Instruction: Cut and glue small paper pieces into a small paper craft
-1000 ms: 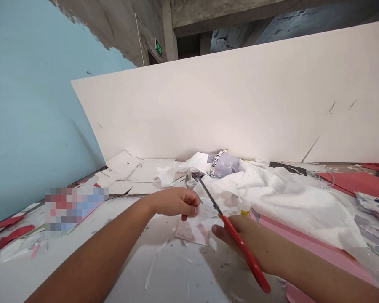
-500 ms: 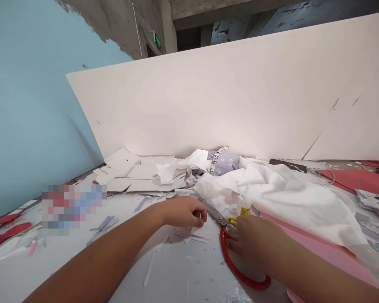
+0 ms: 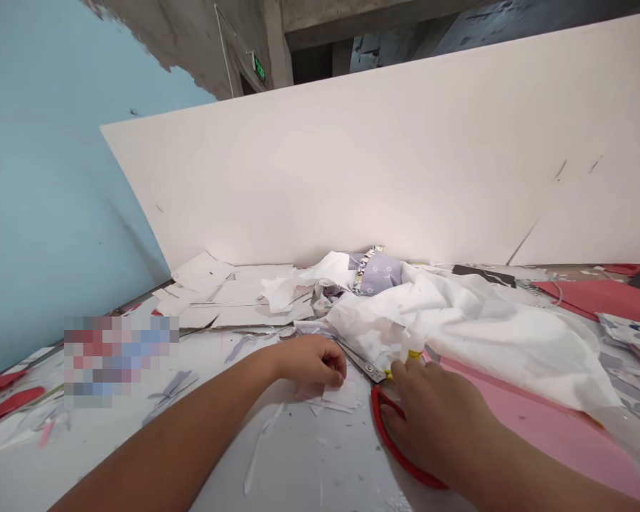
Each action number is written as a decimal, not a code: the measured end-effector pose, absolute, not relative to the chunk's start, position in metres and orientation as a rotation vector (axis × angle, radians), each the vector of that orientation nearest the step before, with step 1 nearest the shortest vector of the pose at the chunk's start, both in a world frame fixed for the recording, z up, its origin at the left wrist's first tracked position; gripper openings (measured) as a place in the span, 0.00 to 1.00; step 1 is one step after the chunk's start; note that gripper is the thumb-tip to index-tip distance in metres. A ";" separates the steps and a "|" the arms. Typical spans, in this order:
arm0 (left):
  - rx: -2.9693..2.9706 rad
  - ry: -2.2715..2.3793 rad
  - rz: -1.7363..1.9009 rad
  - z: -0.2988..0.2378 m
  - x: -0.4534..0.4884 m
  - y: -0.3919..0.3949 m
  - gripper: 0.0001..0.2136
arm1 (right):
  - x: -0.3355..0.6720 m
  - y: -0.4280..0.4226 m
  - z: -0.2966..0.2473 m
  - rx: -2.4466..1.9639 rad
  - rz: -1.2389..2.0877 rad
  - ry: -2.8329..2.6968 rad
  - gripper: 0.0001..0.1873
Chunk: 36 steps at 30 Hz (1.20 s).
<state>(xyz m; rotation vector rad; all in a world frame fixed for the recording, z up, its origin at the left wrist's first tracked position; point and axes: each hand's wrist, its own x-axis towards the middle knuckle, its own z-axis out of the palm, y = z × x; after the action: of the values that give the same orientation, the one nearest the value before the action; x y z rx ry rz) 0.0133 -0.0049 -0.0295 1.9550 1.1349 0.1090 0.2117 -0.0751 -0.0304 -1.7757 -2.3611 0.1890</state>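
Note:
My left hand [image 3: 317,361] rests low over the table with its fingers curled in, thumb against them. Small pale pink paper scraps [image 3: 340,397] lie just under its fingertips; whether it pinches one is hidden. My right hand [image 3: 432,409] bends over the red-handled scissors [image 3: 377,419], its thumb at the handle loop and its fingertips mostly hidden. The scissors' metal blades point up and left, toward my left hand. Just beyond the right knuckles is a white bottle with a yellow label [image 3: 414,348]. A small yellow piece [image 3: 388,374] shows beside the scissors' pivot.
Crumpled white cloth-like sheeting [image 3: 491,327] spreads behind my right hand, with pink sheet [image 3: 544,434] beneath. White card pieces [image 3: 245,291] and a lilac patterned bundle [image 3: 378,276] lie before the white board [image 3: 325,171]. Red pieces [image 3: 18,402] lie left, a red sheet [image 3: 608,295] right.
My right hand has shifted slightly left over the scissors, covering more of the handle. A pale pink scrap shows more plainly below my left thumb. The view has shifted a little.

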 end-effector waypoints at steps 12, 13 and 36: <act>1.856 1.149 0.230 -0.018 0.005 0.001 0.09 | 0.204 -0.081 -0.041 -1.047 0.397 -2.685 0.18; 1.876 1.168 0.239 -0.014 0.003 0.000 0.09 | 0.204 -0.082 -0.041 -1.052 0.407 -2.677 0.16; 2.760 1.145 0.354 -0.048 -0.030 -0.079 0.18 | 0.205 -0.081 -0.046 -1.036 0.434 -2.643 0.20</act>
<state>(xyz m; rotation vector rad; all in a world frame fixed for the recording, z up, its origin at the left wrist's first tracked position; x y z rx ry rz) -0.0301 -0.0788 -0.0481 2.7600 1.1448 0.3539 0.2047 -0.0811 -0.0463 -1.0362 -2.6425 0.4342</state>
